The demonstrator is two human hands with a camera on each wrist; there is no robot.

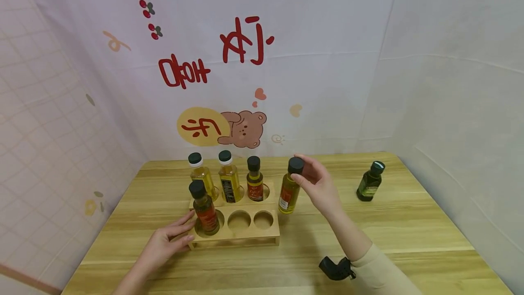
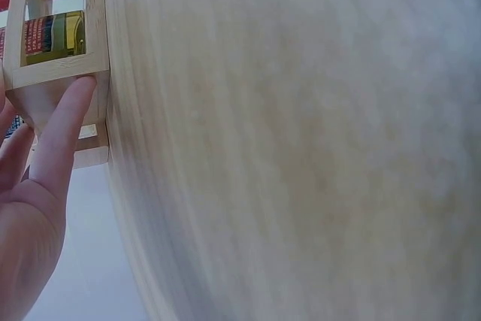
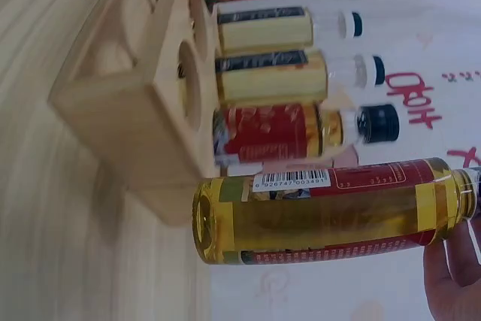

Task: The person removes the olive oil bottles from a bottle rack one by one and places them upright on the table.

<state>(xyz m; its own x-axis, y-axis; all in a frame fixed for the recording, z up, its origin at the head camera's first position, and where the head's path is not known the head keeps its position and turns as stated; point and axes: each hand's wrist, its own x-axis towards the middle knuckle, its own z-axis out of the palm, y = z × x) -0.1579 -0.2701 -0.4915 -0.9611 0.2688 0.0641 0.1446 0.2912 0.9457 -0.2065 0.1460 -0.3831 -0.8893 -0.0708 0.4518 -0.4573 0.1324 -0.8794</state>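
Right hand grips bottle beside wooden rack.

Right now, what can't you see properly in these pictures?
Right wrist view: part of the right hand and the top of the held bottle, cut off by the right edge.
Left wrist view: some of the left hand, cut off by the left edge.
Head view: the back left bottle, partly hidden behind the front bottle.
Head view: small print on the green bottle, too tiny.
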